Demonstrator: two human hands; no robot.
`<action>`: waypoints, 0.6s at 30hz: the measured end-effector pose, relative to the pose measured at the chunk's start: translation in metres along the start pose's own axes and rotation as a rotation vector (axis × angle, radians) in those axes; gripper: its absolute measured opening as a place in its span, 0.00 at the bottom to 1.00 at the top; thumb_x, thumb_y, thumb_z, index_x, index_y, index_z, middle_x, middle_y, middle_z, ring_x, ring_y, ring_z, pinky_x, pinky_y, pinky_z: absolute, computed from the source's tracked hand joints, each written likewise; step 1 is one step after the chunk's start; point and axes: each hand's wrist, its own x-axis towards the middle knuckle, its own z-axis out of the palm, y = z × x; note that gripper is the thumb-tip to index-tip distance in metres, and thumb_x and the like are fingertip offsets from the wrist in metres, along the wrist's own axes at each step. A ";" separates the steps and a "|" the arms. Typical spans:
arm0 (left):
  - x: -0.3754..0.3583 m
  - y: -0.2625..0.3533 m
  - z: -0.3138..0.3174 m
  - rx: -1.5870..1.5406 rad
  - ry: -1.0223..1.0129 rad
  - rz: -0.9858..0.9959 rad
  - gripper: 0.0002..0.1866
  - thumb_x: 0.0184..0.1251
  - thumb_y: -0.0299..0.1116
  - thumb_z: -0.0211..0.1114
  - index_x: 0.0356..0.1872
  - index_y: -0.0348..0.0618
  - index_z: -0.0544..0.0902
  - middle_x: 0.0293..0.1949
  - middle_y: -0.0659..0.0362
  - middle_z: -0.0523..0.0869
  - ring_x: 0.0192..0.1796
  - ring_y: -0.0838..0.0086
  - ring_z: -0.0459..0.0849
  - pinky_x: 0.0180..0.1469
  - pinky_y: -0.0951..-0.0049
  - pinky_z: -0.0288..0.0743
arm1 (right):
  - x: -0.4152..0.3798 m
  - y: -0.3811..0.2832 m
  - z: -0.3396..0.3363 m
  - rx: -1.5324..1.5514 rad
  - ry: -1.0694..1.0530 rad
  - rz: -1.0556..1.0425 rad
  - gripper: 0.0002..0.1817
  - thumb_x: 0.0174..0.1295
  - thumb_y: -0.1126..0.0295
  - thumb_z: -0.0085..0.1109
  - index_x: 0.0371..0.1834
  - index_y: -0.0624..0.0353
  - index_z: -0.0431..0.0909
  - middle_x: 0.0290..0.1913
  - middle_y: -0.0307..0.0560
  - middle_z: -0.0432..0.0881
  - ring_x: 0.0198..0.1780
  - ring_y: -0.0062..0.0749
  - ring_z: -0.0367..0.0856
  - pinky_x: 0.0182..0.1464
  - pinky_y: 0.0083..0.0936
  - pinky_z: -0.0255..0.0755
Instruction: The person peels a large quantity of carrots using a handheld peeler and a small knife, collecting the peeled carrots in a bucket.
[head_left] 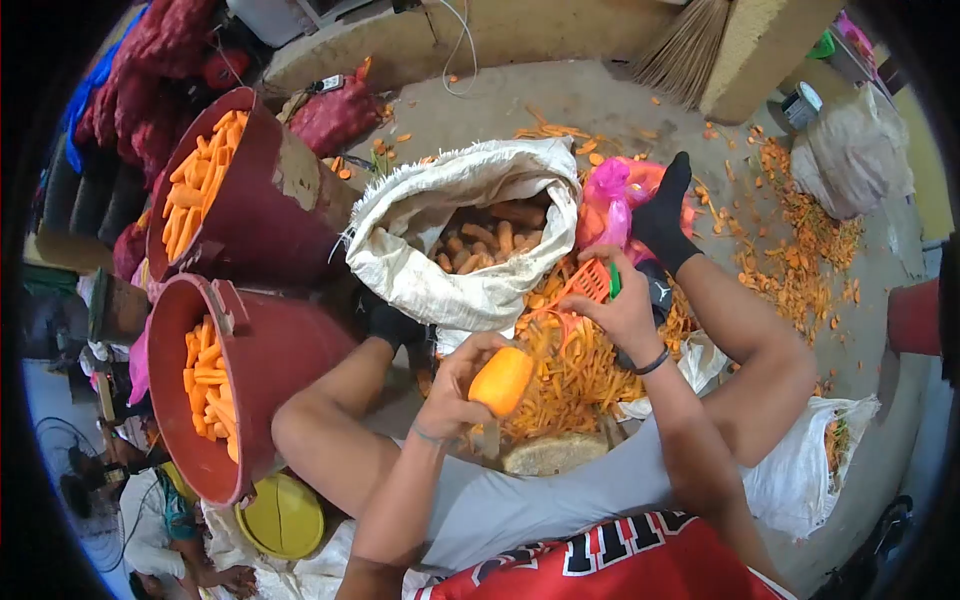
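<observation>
My left hand (460, 388) is closed around a thick, bright orange peeled carrot (502, 382), held over the heap of carrot peels (575, 385) between my legs. To its right, my right hand (625, 312) grips an orange slotted plastic tool (588, 284) with a green part (613, 280) by the thumb; its exact kind I cannot tell. Just beyond both hands stands an open white woven sack (420, 285), rolled down at the rim, with brownish unpeeled carrots (490, 242) inside.
Two dark red tubs (300, 345) (275, 200) of peeled carrots lean at left. A yellow lid (282, 515) lies below them. Peel scraps (800, 225) litter the right floor. A broom (685, 55) stands at the back. Another person (165, 525) sits at lower left.
</observation>
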 end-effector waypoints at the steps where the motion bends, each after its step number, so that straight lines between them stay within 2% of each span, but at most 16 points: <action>1: 0.001 0.002 0.002 -0.032 0.000 0.000 0.45 0.31 0.20 0.79 0.61 0.40 0.72 0.56 0.58 0.79 0.58 0.72 0.78 0.63 0.71 0.71 | -0.001 0.004 0.001 0.085 0.015 -0.090 0.32 0.43 0.66 0.83 0.50 0.62 0.75 0.40 0.37 0.80 0.41 0.18 0.78 0.43 0.20 0.75; 4: 0.007 0.007 0.004 0.041 0.002 -0.055 0.47 0.30 0.21 0.80 0.62 0.39 0.71 0.55 0.58 0.79 0.58 0.72 0.79 0.63 0.72 0.72 | -0.015 -0.006 0.008 0.242 -0.020 -0.028 0.36 0.41 0.57 0.86 0.50 0.63 0.76 0.41 0.43 0.84 0.44 0.21 0.81 0.49 0.23 0.76; 5: 0.007 0.005 0.002 0.077 0.001 -0.044 0.46 0.31 0.21 0.80 0.62 0.39 0.71 0.55 0.58 0.79 0.58 0.72 0.78 0.63 0.72 0.72 | -0.017 -0.008 0.010 0.216 -0.040 -0.029 0.37 0.39 0.57 0.86 0.51 0.62 0.76 0.42 0.42 0.84 0.44 0.20 0.81 0.50 0.22 0.77; 8: 0.004 0.000 -0.003 0.167 -0.007 -0.042 0.45 0.34 0.20 0.81 0.62 0.39 0.71 0.56 0.58 0.79 0.59 0.72 0.78 0.62 0.72 0.72 | -0.014 -0.004 0.013 0.149 0.005 -0.150 0.37 0.39 0.55 0.86 0.50 0.61 0.77 0.42 0.42 0.84 0.43 0.22 0.82 0.49 0.23 0.77; 11: 0.003 0.004 0.000 0.209 -0.020 -0.038 0.44 0.37 0.18 0.82 0.62 0.39 0.71 0.56 0.58 0.78 0.60 0.72 0.77 0.64 0.70 0.71 | -0.018 -0.034 0.006 -0.011 -0.071 -0.250 0.36 0.39 0.53 0.86 0.49 0.61 0.78 0.42 0.44 0.84 0.42 0.26 0.84 0.49 0.25 0.78; 14: 0.004 0.004 -0.002 0.259 -0.034 -0.021 0.43 0.37 0.18 0.83 0.61 0.39 0.71 0.57 0.59 0.78 0.61 0.72 0.76 0.65 0.68 0.69 | -0.020 -0.045 0.002 -0.111 -0.099 -0.408 0.40 0.35 0.57 0.88 0.51 0.62 0.76 0.43 0.42 0.82 0.44 0.22 0.79 0.51 0.23 0.74; 17: 0.003 0.006 -0.004 0.298 -0.083 -0.021 0.45 0.35 0.21 0.85 0.61 0.38 0.72 0.57 0.59 0.78 0.61 0.71 0.76 0.66 0.67 0.68 | -0.011 -0.022 0.003 -0.047 -0.103 -0.134 0.38 0.36 0.59 0.87 0.51 0.62 0.77 0.44 0.41 0.82 0.45 0.21 0.79 0.52 0.23 0.74; 18: 0.002 0.007 -0.006 0.307 -0.112 -0.015 0.46 0.34 0.23 0.86 0.61 0.39 0.72 0.58 0.59 0.78 0.61 0.71 0.76 0.66 0.68 0.68 | -0.007 -0.008 0.001 -0.037 -0.063 -0.124 0.38 0.37 0.60 0.87 0.51 0.62 0.77 0.44 0.40 0.82 0.44 0.21 0.79 0.51 0.22 0.74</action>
